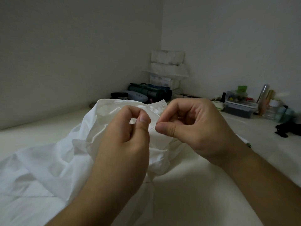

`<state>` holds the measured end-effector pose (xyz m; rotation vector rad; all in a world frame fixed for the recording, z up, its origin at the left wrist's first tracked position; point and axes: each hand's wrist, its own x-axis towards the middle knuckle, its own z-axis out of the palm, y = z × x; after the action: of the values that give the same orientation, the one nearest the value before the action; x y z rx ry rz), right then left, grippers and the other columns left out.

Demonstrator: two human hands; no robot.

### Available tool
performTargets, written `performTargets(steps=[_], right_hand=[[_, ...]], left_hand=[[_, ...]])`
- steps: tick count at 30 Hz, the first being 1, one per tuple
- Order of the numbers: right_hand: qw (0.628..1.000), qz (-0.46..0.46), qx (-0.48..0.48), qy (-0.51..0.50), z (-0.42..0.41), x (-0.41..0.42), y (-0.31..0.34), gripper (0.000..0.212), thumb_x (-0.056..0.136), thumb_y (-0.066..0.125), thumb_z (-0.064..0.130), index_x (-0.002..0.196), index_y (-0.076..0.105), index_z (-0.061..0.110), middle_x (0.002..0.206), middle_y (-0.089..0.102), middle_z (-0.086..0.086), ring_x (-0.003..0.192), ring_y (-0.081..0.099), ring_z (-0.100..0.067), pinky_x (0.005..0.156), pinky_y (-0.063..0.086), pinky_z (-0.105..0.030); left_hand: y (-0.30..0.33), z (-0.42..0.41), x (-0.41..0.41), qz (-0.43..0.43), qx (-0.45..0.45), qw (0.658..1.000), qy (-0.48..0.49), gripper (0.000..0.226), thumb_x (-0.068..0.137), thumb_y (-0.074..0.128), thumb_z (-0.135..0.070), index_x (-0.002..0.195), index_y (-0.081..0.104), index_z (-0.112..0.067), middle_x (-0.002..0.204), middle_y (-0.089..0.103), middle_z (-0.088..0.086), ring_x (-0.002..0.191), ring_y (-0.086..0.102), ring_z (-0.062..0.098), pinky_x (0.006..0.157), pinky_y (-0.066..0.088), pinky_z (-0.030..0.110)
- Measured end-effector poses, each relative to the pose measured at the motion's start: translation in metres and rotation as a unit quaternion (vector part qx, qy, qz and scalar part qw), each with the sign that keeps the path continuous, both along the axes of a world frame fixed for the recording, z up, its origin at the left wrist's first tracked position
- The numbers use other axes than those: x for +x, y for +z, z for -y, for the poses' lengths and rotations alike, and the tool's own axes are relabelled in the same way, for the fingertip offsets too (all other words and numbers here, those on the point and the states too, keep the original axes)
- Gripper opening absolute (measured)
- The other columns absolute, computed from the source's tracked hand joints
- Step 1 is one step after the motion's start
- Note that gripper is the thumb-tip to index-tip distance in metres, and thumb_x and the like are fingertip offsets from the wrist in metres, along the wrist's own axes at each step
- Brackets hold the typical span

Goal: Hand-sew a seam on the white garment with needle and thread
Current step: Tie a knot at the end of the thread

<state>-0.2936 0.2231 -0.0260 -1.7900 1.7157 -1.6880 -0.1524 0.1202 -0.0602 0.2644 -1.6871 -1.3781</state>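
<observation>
Pinching: left hand [128,134] and right hand [187,126], fingertips closed on a faint thread [152,128] between them; white garment [65,160] bunched beneath; needle unseen; seam progress indeterminate, stitching apparently remains

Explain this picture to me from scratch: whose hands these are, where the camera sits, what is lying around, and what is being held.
There is no machine here. A person wears one camera on the head, looking forward and down, so you see their own two bare hands from above.

The left hand pinches a fold of the white garment, which lies crumpled on a pale surface. The right hand pinches something very fine between thumb and forefinger, probably the needle; only a thin line shows at its fingertips, too small to be sure.

Further back, by the walls, sit a clear lidded box, some bottles, a dark rolled bundle and stacked white packs.
</observation>
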Motion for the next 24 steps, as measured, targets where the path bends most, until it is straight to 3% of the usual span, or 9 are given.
performTargets(steps=[5,7,14,24], right_hand=[[1.0,0.009,-0.002,-0.005,-0.0025,-0.0015,0.0025,0.009,0.083,0.084,0.004,0.084,0.076,0.007,0.059,0.044,-0.017,0.055,0.04,-0.022,0.058,0.047,-0.018],[1.0,0.014,-0.003,-0.01,-0.0036,-0.0015,0.0036,0.008,0.082,0.084,0.005,0.084,0.076,0.006,0.06,0.043,-0.019,0.055,0.041,-0.016,0.057,0.045,-0.014],[0.999,0.029,-0.013,-0.013,-0.0045,-0.0022,0.0055,0.013,0.078,0.081,0.02,0.083,0.077,0.009,0.067,0.046,-0.033,0.054,0.04,-0.023,0.054,0.043,-0.016],[0.999,0.042,-0.019,-0.023,-0.0041,-0.0066,0.0042,0.005,0.082,0.08,0.008,0.08,0.076,0.007,0.063,0.054,-0.02,0.051,0.046,-0.009,0.053,0.043,-0.011]], left_hand=[[0.0017,0.0005,0.0024,-0.017,0.01,1.0,-0.012,0.027,0.108,0.053,-0.03,0.083,0.062,-0.026,0.053,0.038,-0.006,0.048,0.029,0.015,0.053,0.026,0.031],[0.0028,0.0006,0.0029,-0.02,0.013,1.0,-0.01,0.027,0.108,0.053,-0.031,0.082,0.062,-0.027,0.052,0.039,-0.008,0.047,0.031,0.013,0.052,0.026,0.03],[0.0041,0.0011,0.0028,-0.016,0.026,1.0,0.003,0.028,0.109,0.052,-0.031,0.082,0.061,-0.028,0.052,0.038,-0.008,0.046,0.03,0.015,0.052,0.027,0.032],[0.0076,0.0009,0.0042,-0.013,0.026,0.999,0.026,0.026,0.106,0.051,-0.035,0.083,0.061,-0.029,0.05,0.041,-0.007,0.046,0.033,0.014,0.05,0.028,0.032]])
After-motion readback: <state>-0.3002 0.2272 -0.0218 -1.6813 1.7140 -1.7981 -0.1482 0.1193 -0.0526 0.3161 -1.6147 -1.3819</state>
